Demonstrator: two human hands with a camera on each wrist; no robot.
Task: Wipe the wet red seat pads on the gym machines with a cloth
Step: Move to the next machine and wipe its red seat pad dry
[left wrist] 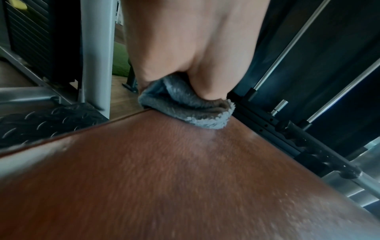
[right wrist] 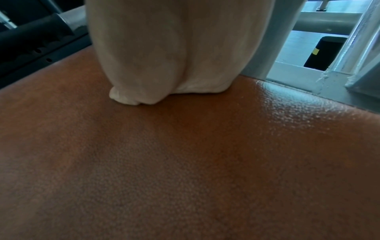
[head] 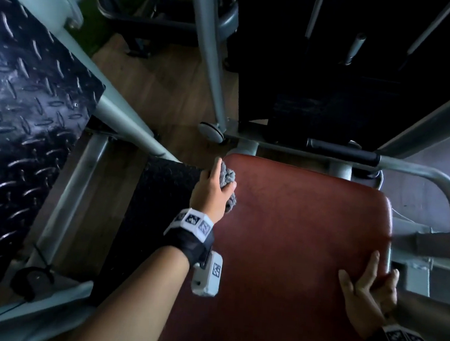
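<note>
Head view: left hand fingers clamp grey cloth on red seat pad corner.

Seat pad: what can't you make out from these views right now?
- Head view: the near end of the seat pad is cut off by the bottom edge.
- Left wrist view: the palm of the left hand hides its fingers on the cloth.
- Head view: the pad's rim hides whether fingers of the right hand curl under.
- Remaining wetness: too dim and blurred.

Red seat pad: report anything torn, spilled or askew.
Nothing stands out. The red vinyl seat pad is untorn, with a wet-looking sheen near its right edge. The grey fluffy cloth lies bunched at its far-left corner.
</note>
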